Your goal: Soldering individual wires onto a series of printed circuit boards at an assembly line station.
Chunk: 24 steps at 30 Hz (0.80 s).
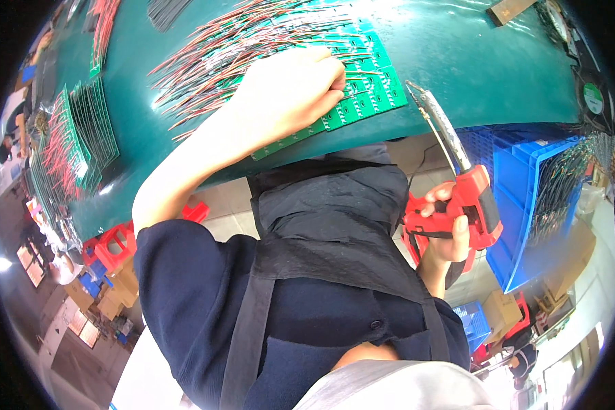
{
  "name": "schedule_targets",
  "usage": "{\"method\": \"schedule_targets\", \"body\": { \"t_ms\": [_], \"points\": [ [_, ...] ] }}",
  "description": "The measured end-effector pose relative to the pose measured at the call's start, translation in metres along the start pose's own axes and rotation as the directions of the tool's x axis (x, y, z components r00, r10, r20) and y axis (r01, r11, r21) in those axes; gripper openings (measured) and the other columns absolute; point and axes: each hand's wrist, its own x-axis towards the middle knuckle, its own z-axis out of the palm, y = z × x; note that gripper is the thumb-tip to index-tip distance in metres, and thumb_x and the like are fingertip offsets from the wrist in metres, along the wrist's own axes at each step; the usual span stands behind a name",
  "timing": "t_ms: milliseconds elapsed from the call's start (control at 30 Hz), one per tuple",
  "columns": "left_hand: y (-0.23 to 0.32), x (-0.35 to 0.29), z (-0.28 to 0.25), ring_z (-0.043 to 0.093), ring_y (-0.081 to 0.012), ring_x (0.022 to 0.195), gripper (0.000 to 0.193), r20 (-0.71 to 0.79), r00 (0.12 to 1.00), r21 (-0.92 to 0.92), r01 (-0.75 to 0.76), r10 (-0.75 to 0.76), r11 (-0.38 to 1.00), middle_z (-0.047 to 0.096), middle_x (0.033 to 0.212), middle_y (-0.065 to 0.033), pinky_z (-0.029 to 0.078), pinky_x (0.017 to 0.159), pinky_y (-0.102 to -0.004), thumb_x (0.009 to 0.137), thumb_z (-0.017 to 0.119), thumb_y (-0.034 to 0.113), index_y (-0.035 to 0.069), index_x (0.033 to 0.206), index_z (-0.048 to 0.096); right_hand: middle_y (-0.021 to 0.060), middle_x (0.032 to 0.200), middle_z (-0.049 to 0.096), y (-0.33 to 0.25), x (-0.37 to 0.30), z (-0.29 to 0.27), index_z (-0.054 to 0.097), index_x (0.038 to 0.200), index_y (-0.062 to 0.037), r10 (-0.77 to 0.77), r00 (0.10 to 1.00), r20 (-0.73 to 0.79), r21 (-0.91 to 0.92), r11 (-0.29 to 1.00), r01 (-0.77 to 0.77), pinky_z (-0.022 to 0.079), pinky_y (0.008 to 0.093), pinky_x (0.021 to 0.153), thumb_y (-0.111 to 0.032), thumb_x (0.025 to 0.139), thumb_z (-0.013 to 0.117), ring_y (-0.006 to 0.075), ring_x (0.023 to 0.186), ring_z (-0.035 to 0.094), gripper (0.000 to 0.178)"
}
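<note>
One green circuit-board panel (362,96) — wire-bristled

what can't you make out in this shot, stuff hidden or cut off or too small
- Head view: the left hand covers the part of the green circuit board strip it presses; what its fingertips touch is hidden.
- The right hand wraps the red tool; its lower handle is hidden by the fingers.
- Contents of the blue crate are too small and bent by the rim.
- The stacked boards at far left blur together.
</note>
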Motion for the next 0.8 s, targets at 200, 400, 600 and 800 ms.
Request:
{"method": "schedule_targets", "body": {
  "t_ms": [200,400,600,800],
  "points": [
    [0.008,0.002,0.006,0.061,-0.022,0.074,0.01,-0.048,0.998,0.203,0.047,-0.038,0.978,0.057,0.079,-0.0051,0.05,0.065,-0.0341,0.082,0.062,0.018,0.01,0.084,0.058,0.0214,0.091,0.057,0.0,0.002,0.003,0.051,0.104,0.0108,-0.015,1.0,-0.012,0.01,1.0,0.015,0.049,0.0303,0.059,-0.032,0.084,0.053,0.0208,0.065,0.057,0.048],
    [0.011,0.013,0.002,0.063,-0.0212,0.073,0.01,-0.128,0.992,-0.063,-0.016,0.008,0.998,0.059,0.079,-0.0068,0.051,0.066,-0.0325,0.084,0.063,0.015,0.007,0.089,0.06,0.0209,0.09,0.058,-0.001,0.0,0.008,0.052,0.105,0.011,-0.009,0.998,-0.068,-0.014,1.0,0.008,0.051,0.0314,0.061,-0.032,0.084,0.054,0.0225,0.069,0.06,0.048],
    [0.011,0.021,0.017,0.062,-0.0194,0.069,0.012,-0.098,0.995,-0.224,-0.046,0.024,0.973,0.058,0.076,-0.0084,0.051,0.064,-0.0318,0.086,0.063,0.014,0.004,0.092,0.061,0.0202,0.092,0.058,0.001,-0.003,0.006,0.051,0.106,0.0111,0.017,1.0,-0.002,0.029,0.999,-0.017,0.053,0.0328,0.063,-0.032,0.086,0.053,0.0232,0.071,0.061,0.047],
    [0.013,0.025,0.023,0.06,-0.0183,0.066,0.012,-0.122,0.992,-0.225,-0.049,0.022,0.973,0.056,0.074,-0.0076,0.05,0.062,-0.0309,0.086,0.063,0.015,0.004,0.089,0.063,0.0193,0.092,0.059,0.003,-0.007,0.01,0.051,0.107,0.0106,0.059,0.996,-0.062,0.019,0.998,-0.058,0.053,0.0319,0.06,-0.028,0.087,0.053,0.0218,0.07,0.062,0.043]
  ]
}}
